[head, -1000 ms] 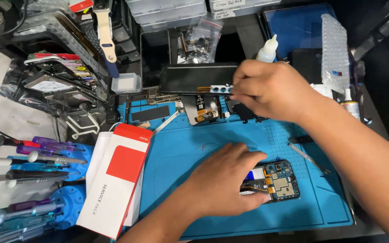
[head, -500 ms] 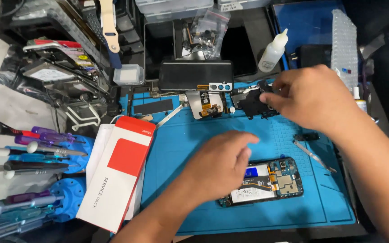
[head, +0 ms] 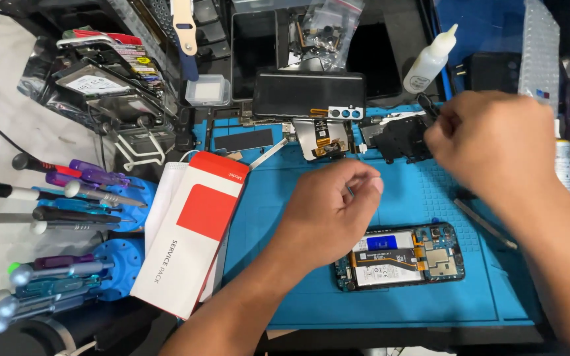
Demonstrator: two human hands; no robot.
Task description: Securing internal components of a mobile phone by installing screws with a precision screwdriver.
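From the head camera, the left hand (head: 328, 214) hovers curled, fingers drawn together, above the blue silicone work mat (head: 298, 290), just beside the opened phone with exposed battery and circuit boards (head: 400, 256). The right hand (head: 496, 142) pinches a black plastic phone part (head: 400, 138) near the mat's far edge.

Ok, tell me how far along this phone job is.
Done: the opened phone lies on the blue mat, board and battery exposed. In hand: the right hand is at a black part near the mat's top edge; the left hand hovers closed. Left: loose parts remain unassembled.
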